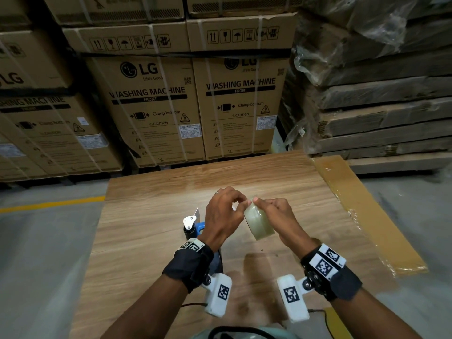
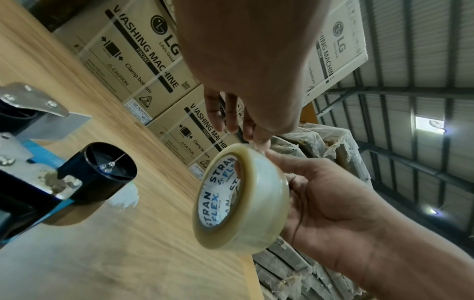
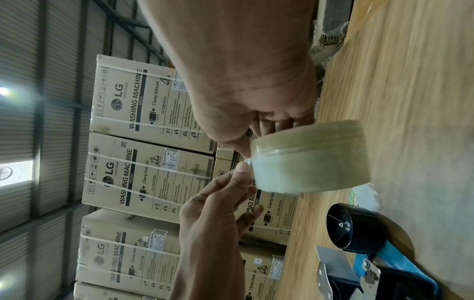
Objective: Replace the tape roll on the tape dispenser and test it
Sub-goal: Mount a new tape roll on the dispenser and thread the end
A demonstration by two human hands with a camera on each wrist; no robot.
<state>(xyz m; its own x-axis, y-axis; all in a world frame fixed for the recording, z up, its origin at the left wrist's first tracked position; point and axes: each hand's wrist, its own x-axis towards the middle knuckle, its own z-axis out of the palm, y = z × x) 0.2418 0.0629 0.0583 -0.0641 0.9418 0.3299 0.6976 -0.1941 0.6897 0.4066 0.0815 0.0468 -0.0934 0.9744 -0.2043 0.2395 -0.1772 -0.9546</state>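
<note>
Above the wooden table [image 1: 151,192], right of the tape dispenser [image 1: 192,225], the person holds a clear tape roll [image 1: 259,222] clear of the surface between both hands. The right hand [image 1: 281,216] wraps the roll from its far side, fingers curled round the outer band and thumb up at the rim. The left hand [image 1: 222,214] pinches at the top edge of the roll with fingertips [image 2: 259,136] drawn together, seemingly working at the loose end of the tape, though no lifted tab is plain in any view.

The step in hand looks like finding and freeing that end before mounting. To do it well, the right hand should keep the roll from turning while a fingernail of the left catches the seam squarely across the width, so the film lifts whole instead of splitting into a sliver. A short tab is enough; a long one would stick to itself.

Left of the roll, the dispenser lies on the table with its black hub [image 2: 102,172] bare, ready to take the roll. The roll is near the hub but not touching it, and both hands sit just right of the dispenser's metal blade plate [image 1: 190,220].
</note>
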